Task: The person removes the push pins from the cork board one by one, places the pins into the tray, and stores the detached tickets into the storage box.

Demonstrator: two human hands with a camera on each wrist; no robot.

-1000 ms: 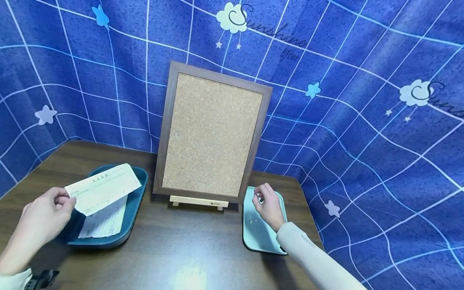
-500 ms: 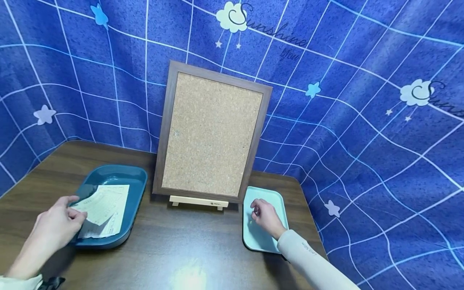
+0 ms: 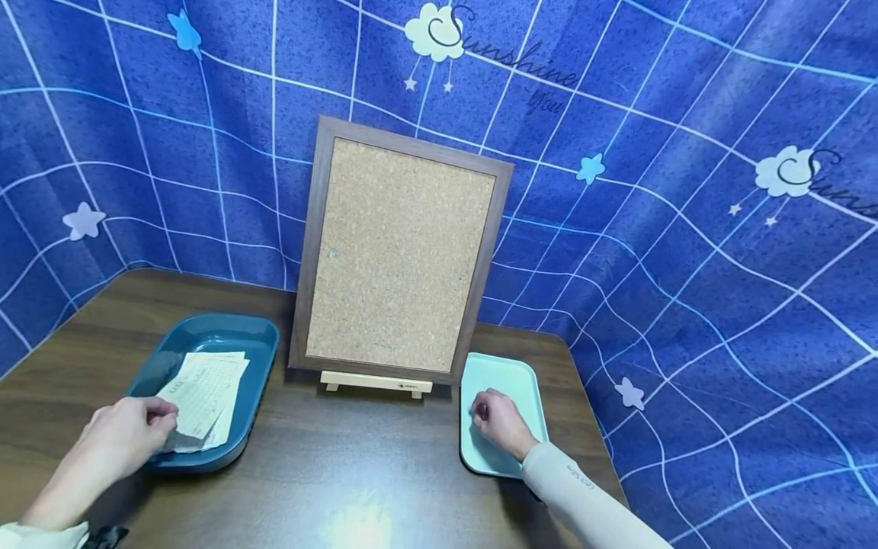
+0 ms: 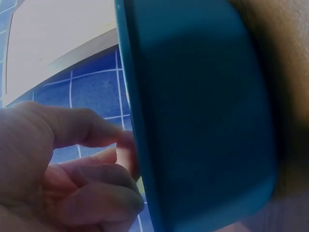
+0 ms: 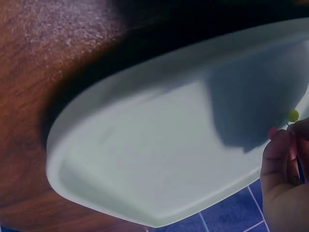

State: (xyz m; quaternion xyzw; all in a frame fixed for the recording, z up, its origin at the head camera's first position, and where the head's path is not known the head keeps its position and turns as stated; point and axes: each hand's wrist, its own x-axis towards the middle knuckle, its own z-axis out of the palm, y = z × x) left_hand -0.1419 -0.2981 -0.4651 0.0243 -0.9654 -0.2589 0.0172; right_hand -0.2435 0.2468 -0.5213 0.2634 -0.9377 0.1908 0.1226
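Observation:
In the head view, my left hand [image 3: 116, 450] is at the left edge of the dark teal tray [image 3: 257, 396], its thumb and forefinger pinching the near corner of a printed paper slip [image 3: 202, 393]. That slip lies over other papers in the tray. The teal tray's wall [image 4: 207, 111] covers part of the fingertips in the left wrist view. My right hand [image 3: 503, 422] is low over the pale mint tray [image 3: 504, 370]. Its fingertips pinch at a small push pin in the right wrist view, where a yellow-green head [image 5: 293, 115] and a pink head [image 5: 273, 133] show; finer detail is hidden.
Between the trays, a framed cork board [image 3: 405, 259] leans on a small wooden stand [image 3: 376, 379]. The brown table [image 3: 329, 465] has a bright glare near its front. A blue gridded curtain [image 3: 617, 252] hangs behind and to the right.
My left hand has lowered the raised slip onto the papers in the teal tray. My right hand has moved down and nearer, over the spot where the small pins lay.

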